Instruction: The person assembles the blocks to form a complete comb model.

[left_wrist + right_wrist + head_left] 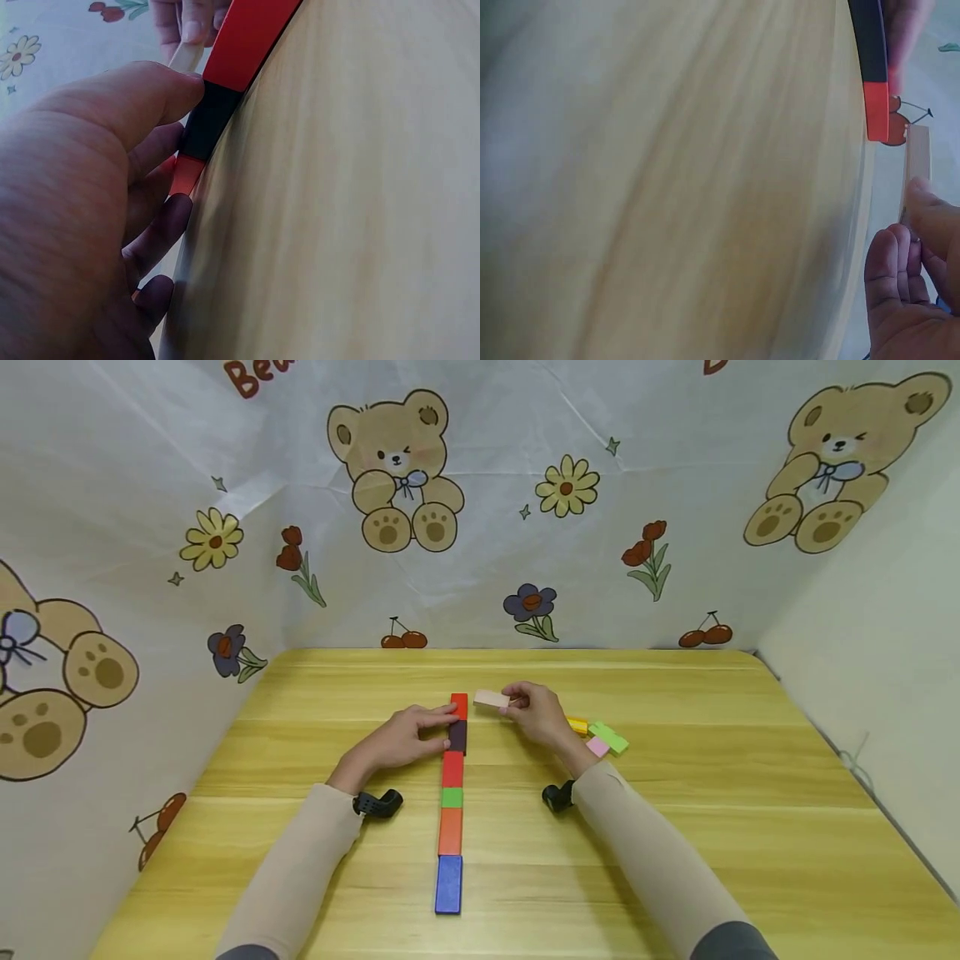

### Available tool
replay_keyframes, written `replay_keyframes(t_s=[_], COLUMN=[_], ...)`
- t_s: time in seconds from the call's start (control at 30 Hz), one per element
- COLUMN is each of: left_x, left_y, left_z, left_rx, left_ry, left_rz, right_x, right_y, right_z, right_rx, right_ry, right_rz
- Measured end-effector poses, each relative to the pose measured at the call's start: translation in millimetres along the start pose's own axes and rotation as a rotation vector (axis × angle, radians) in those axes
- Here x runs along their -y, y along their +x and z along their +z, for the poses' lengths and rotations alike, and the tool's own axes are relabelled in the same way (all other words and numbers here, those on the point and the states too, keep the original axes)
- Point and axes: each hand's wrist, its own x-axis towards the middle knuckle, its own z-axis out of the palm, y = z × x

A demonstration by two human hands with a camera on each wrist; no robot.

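- I see the pale block (491, 699) pinched by the right hand (536, 714), just right of the far red block (459, 703).
- The left hand (405, 737), fingers loosely extended, touches that row's dark block (458, 737).
- A yellow block (578, 727) (partly hidden from me) lies on the tabletop (750, 852).

Reddish-brown lettering reading "Be" (242, 380), with a further letter cropped at the top, marks the printed cloth (480, 468), above and left of the middle bear (381, 437); a clipped, unreadable character (715, 367) appears farther right, above that bear.
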Motion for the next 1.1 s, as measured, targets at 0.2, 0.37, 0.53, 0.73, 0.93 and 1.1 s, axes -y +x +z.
replay_keyframes(t_s=[0.2, 0.37, 0.53, 0.73, 0.93, 1.1], left_x=[-0.9, -0.3, -0.3, -1.7, -1.4, 1.6], left_y=[1.3, -0.1, -0.3, 0.2, 0.2, 0.1], left_z=[-0.2, 1.4, 1.6, -0.6, -1.2, 0.7], left_rx=[-0.008, 0.000, -0.002, 0.002, -0.006, -0.004], left_ry=[-0.007, -0.014, -0.015, -0.001, 0.005, 0.003], left_rz=[-0.014, -0.014, -0.004, 0.002, 0.019, 0.013], right_x=[1.4, -1.9, -4.2, -1.9, -0.1, 1.6], right_y=[6.5, 9.7, 12.3, 14.0, 17.2, 19.7], right_z=[2.2, 3.8, 5.8, 6.6, 9.3, 13.6], right_rx=[0.036, 0.050, 0.064, 0.072, 0.067, 0.073], right_ry=[-0.038, -0.040, -0.033, -0.048, -0.060, -0.086], right_rz=[-0.011, 0.006, -0.002, 0.008, 0.014, 0.016])
